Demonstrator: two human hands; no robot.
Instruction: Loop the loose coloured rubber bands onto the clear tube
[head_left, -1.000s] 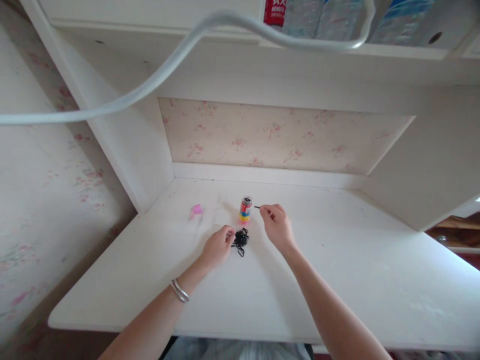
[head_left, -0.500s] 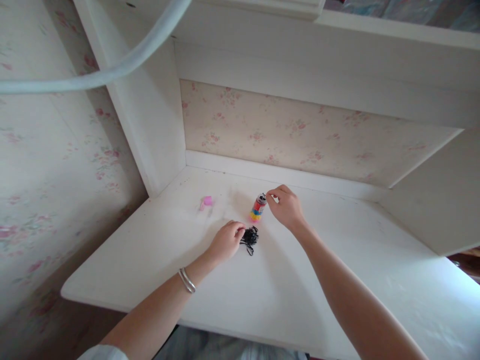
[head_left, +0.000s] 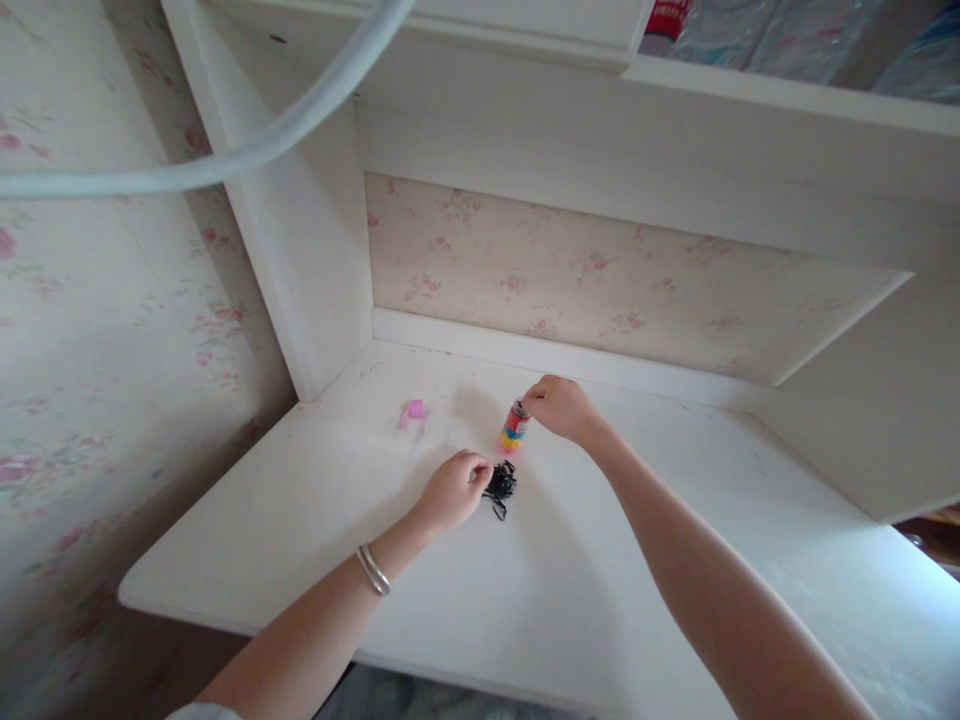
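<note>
A small clear jar (head_left: pixel 514 428) with red, blue and yellow bands of colour stands upright on the white desk. My right hand (head_left: pixel 561 407) is at its mouth, thumb and fingers pinched; the fingertips partly cover the opening, where something black shows. In front of the jar lies a tangled pile of small black rubber bands (head_left: pixel 501 484). At the pile's left edge is my left hand (head_left: pixel 455 488), its fingers closed on the bands there. A pink cap (head_left: pixel 415 409) lies on the desk to the left of the jar.
The white desk (head_left: pixel 300 520) has side panels and a low back ledge (head_left: pixel 480 333). A shelf (head_left: pixel 750 85) with plastic-wrapped things overhangs the back. A pale curved tube (head_left: pixel 300 120) crosses the upper left, close to the camera.
My right hand has shifted left over the jar's mouth, and the black loop seen at its fingertips is now hidden. My left hand stays by the pile. The view has tilted slightly upward.
</note>
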